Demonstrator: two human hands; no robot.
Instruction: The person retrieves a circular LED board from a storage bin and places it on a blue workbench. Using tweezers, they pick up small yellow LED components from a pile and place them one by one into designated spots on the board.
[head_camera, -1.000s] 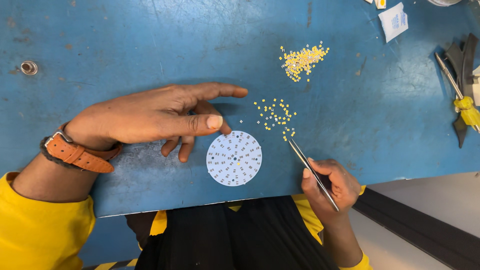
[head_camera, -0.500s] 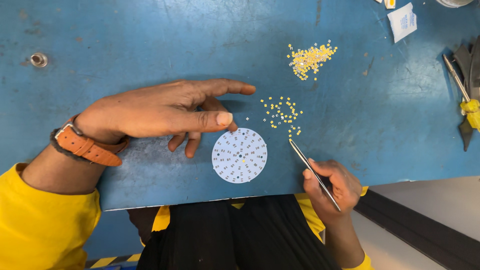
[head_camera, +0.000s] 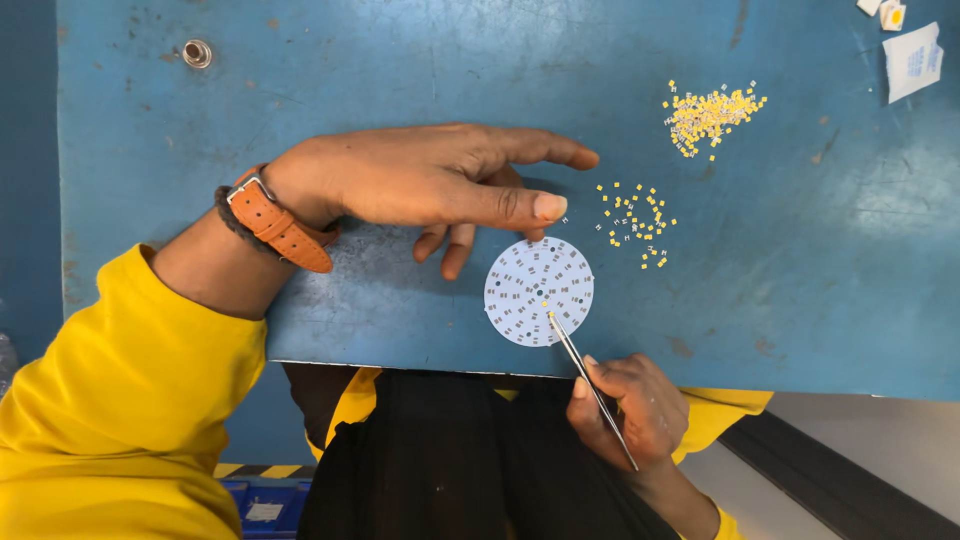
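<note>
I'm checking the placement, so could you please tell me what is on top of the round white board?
The tweezers tip, with a tiny yellow chip, rests on the round white board. Whether the left hand touches its upper edge is unclear.

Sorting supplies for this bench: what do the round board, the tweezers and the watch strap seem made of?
Round board: looks like white-coated circuit board, matte, with small grey pads. Tweezers: likely steel, thin and shiny. Watch strap: seemingly orange-brown leather with a metal buckle.
</note>
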